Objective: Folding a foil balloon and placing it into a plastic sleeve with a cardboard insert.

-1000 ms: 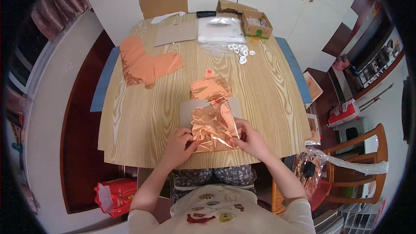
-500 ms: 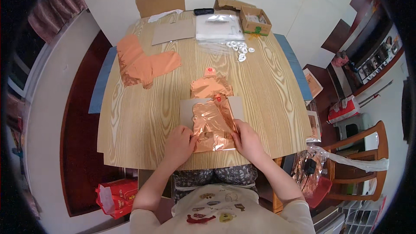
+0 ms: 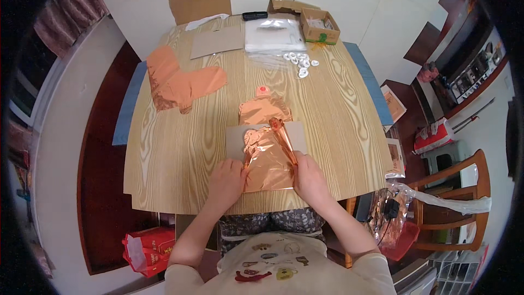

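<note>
A shiny rose-gold foil balloon (image 3: 268, 166) lies flat and folded at the table's near side, partly over a grey cardboard sheet (image 3: 236, 137). My left hand (image 3: 227, 183) is closed on its left edge, and my right hand (image 3: 311, 181) pinches the opposite edge, thumb on top. The foil's right side stands up in a narrow fold with a red spot at its top. Beyond the cardboard is more rose-gold foil (image 3: 265, 110) with a red-marked tab; whether it belongs to the same balloon I cannot tell. Another flat foil balloon (image 3: 180, 82) lies at the far left.
White ribbon rolls (image 3: 303, 61) lie near a stack of clear plastic bags (image 3: 273, 35) at the back. Beside them are a small cardboard box (image 3: 321, 26), a black case (image 3: 255, 16) and another cardboard sheet (image 3: 217, 42). A wooden chair (image 3: 474, 202) stands at the right.
The foil's near part, which showed a crosswise fold and a lower strip, now lies smoother. Its right side has drawn into a narrower raised fold. Both hands remain at the edges.
</note>
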The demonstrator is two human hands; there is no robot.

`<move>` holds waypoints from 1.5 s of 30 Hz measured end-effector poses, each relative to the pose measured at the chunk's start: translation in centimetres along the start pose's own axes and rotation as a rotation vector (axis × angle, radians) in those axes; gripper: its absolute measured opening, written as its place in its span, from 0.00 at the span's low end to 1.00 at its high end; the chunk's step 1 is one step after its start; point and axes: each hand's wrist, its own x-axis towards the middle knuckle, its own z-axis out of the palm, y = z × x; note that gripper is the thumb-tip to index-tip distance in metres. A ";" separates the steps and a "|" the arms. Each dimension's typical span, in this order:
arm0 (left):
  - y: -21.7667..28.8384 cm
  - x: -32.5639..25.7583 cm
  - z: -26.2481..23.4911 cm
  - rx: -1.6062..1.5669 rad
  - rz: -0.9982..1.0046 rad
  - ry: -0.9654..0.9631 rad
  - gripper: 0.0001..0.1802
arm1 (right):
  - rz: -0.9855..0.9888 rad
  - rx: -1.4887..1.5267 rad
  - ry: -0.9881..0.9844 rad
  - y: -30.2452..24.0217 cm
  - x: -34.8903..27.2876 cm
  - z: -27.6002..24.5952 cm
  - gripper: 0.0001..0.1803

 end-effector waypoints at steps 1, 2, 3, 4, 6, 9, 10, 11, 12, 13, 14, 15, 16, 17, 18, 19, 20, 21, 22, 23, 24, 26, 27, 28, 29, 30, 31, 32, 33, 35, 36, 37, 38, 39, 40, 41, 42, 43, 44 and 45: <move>-0.1 0.0 0.1 -0.018 -0.020 0.004 0.11 | 0.032 -0.012 -0.010 -0.2 0.0 -0.1 0.21; -0.2 -0.1 0.3 -0.035 -0.040 0.009 0.10 | -0.015 -0.038 0.001 -0.4 0.0 -0.3 0.21; -0.3 -0.1 0.3 -0.054 -0.059 0.013 0.10 | -0.062 -0.065 0.012 -0.6 0.1 -0.6 0.20; -0.2 -0.1 0.1 -0.063 -0.090 0.017 0.11 | -0.108 -0.091 0.023 -0.8 0.2 -0.8 0.20; 0.5 0.3 -0.6 -0.085 -0.146 0.028 0.11 | -0.085 -0.069 -0.019 -0.3 -0.1 -0.3 0.19; 4.5 -1.0 -1.9 0.043 -0.002 -0.015 0.16 | -0.070 -0.058 -0.038 0.0 0.0 -0.1 0.19; 5.3 -1.8 -1.4 -0.062 0.092 -0.013 0.20 | -0.072 -0.057 -0.047 -0.1 0.0 -0.1 0.19; 6.1 -2.6 -0.9 -0.168 0.187 -0.010 0.25 | -0.071 -0.054 -0.053 -0.2 -0.1 0.0 0.19; 6.5 -2.8 -0.6 -0.277 0.287 -0.006 0.30 | -0.068 -0.056 -0.056 -0.1 -0.1 0.0 0.19; 6.5 -2.8 -0.6 -0.196 0.307 -0.057 0.33 | -0.064 -0.058 -0.059 -0.1 -0.1 0.0 0.19; 6.5 -2.6 -0.8 -0.115 0.327 -0.109 0.36 | -0.066 -0.059 -0.063 0.0 -0.1 0.0 0.19; 6.4 -2.5 -1.0 -0.029 0.348 -0.160 0.39 | -0.070 -0.058 -0.065 0.0 -0.1 0.0 0.19; 6.3 -2.6 -1.0 -0.042 0.357 -0.178 0.40 | -0.073 -0.056 -0.067 0.0 -0.2 0.0 0.19; 6.0 -2.8 -1.0 -0.055 0.365 -0.196 0.41 | -0.083 -0.054 -0.070 0.1 -0.3 0.0 0.18; 5.8 -2.9 -0.9 -0.070 0.375 -0.214 0.42 | -0.092 -0.054 -0.074 0.2 -0.5 -0.1 0.18; 5.8 -2.9 -1.0 -0.068 0.381 -0.225 0.42 | -0.101 -0.054 -0.078 0.3 -0.7 -0.1 0.18; 5.8 -2.9 -1.1 -0.067 0.385 -0.236 0.43 | -0.107 -0.055 -0.070 0.4 -0.8 -0.1 0.17; 5.8 -2.9 -1.1 -0.067 0.391 -0.247 0.44 | -0.113 -0.058 -0.061 0.6 -0.9 0.0 0.17; 5.8 -2.8 -1.1 -0.059 0.391 -0.255 0.44 | -0.119 -0.062 -0.053 0.7 -1.0 0.1 0.16; 5.7 -2.6 -1.0 -0.050 0.392 -0.263 0.45 | -0.109 -0.033 -0.060 0.7 -0.9 -0.1 0.17; 5.7 -2.4 -1.0 -0.042 0.391 -0.271 0.45 | -0.099 -0.005 -0.068 0.7 -0.6 -0.4 0.17; 5.6 -2.3 -0.9 -0.028 0.382 -0.264 0.46 | -0.054 0.048 -0.088 0.7 -0.2 -0.7 0.19; 5.5 -2.2 -0.9 -0.020 0.379 -0.259 0.47 | -0.020 0.071 -0.099 0.8 0.1 -0.9 0.20; 5.6 -2.2 -0.9 -0.009 0.375 -0.265 0.47 | 0.015 0.093 -0.110 0.9 0.4 -1.1 0.22; 5.6 -2.2 -1.0 0.002 0.371 -0.271 0.48 | 0.062 0.154 -0.132 1.2 0.9 -1.2 0.23; 5.7 -2.2 -1.0 0.014 0.374 -0.277 0.48 | 0.113 0.214 -0.148 1.8 1.7 -1.2 0.24; 5.8 -2.1 -1.0 0.012 0.375 -0.275 0.48 | 0.163 0.279 -0.166 2.1 2.5 -1.3 0.25; 5.8 -2.1 -1.0 0.011 0.376 -0.272 0.48 | 0.216 0.303 -0.207 2.1 3.6 -1.5 0.26; 5.7 -2.1 -1.1 0.009 0.380 -0.271 0.48 | 0.272 0.326 -0.247 2.0 4.9 -1.7 0.26; 5.7 -2.2 -0.9 -0.017 0.357 -0.292 0.49 | 0.328 0.369 -0.302 2.3 7.1 -1.4 0.27; 5.7 -2.2 -0.9 -0.030 0.348 -0.304 0.49 | 0.330 0.387 -0.318 3.2 8.1 -0.6 0.27; 5.7 -2.2 -0.8 -0.018 0.363 -0.291 0.49 | 0.331 0.402 -0.335 3.6 8.9 -0.3 0.28; 5.7 -2.1 -0.8 -0.007 0.378 -0.277 0.49 | 0.327 0.525 -0.329 3.8 9.5 -0.4 0.28; 5.7 -2.1 -0.8 0.005 0.388 -0.262 0.49 | 0.316 0.647 -0.327 3.7 10.0 -0.4 0.29; 5.7 -2.1 -0.8 0.010 0.390 -0.270 0.49 | 0.305 0.768 -0.324 3.8 10.4 -0.5 0.30; 5.7 -2.1 -0.8 0.015 0.393 -0.278 0.50 | 0.311 0.695 -0.317 4.5 10.7 -0.4 0.29; 5.7 -2.1 -0.8 0.022 0.390 -0.288 0.50 | 0.315 0.624 -0.316 5.0 11.1 -0.2 0.29; 5.7 -2.1 -0.8 0.022 0.392 -0.288 0.50 | 0.319 0.553 -0.314 5.3 11.2 -0.1 0.29; 5.7 -2.0 -0.8 0.022 0.394 -0.288 0.50 | 0.277 0.438 -0.282 5.6 11.1 -0.1 0.28; 5.5 -2.2 -0.7 0.022 0.386 -0.290 0.50 | 0.230 0.325 -0.260 4.3 11.0 -0.6 0.27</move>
